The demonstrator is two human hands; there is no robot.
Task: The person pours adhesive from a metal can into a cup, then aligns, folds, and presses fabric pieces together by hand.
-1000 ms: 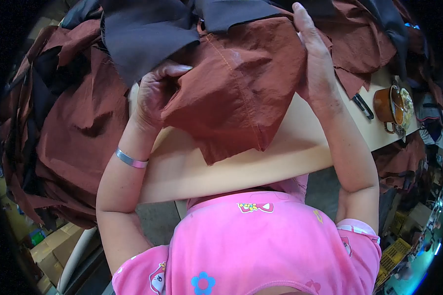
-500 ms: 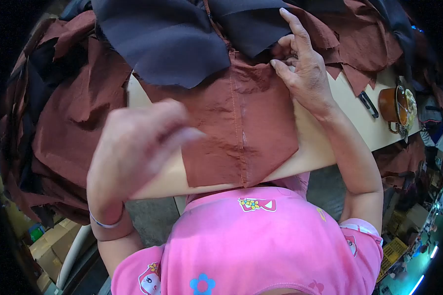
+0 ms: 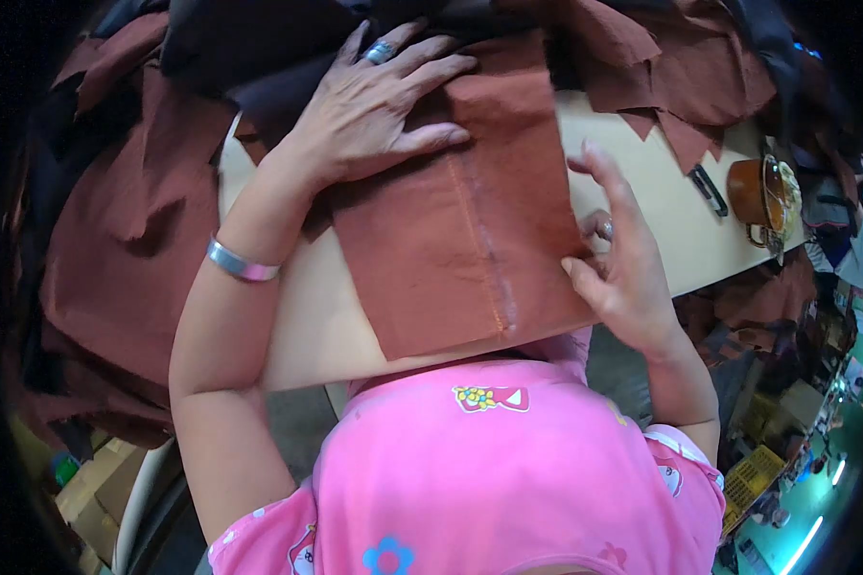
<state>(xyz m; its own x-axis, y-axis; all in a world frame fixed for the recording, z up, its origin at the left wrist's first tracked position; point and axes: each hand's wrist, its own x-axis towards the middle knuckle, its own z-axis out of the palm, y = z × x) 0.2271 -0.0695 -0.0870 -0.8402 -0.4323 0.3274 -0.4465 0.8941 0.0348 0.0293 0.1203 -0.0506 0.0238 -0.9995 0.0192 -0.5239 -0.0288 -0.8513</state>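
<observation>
head view: left hand (image 3: pixel 366 117) lies spread on cloth (image 3: pixel 403 259); right hand (image 3: pixel 626 271) at its edge, grip unclear; uneven tugging could skew the seam (image 3: pixel 475 235).

No legible text, labels, numbers

Head view: wide-angle, dark rounded edges. Looks steeply down and forward from head height; frame centre on cloth (image 3: pixel 431 259) at close range, table (image 3: pixel 307 316) beneath, shirt (image 3: pixel 518 470) nearest, along bottom.

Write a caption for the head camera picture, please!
Left hand spread over stitched brown cloth, right hand at its edge.
</observation>
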